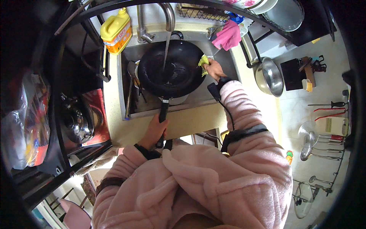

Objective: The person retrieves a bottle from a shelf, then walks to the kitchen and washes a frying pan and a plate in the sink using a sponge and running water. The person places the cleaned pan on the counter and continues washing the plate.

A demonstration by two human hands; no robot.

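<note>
A black wok (154, 68) rests over the steel sink (226, 68), and water runs into it from the faucet (168, 20). My left hand (154, 130) is closed around the wok's long black handle (163, 110), near the front edge of the counter. At the wok's right rim, my right hand (214, 69) pinches a yellow-green cloth (203, 62) against the edge. Beneath the wok, part of a pale bowl (178, 99) shows. A ladle (131, 68) leans along the sink's left side, partly hidden by the wok.
A yellow detergent jug (116, 31) stands behind the sink at left. Pink cloth (228, 35) hangs at the back right. A steel basin (269, 76) sits on the right. A dark dish rack frame (200, 3) arches overhead. Several utensils (328, 150) hang on the right wall.
</note>
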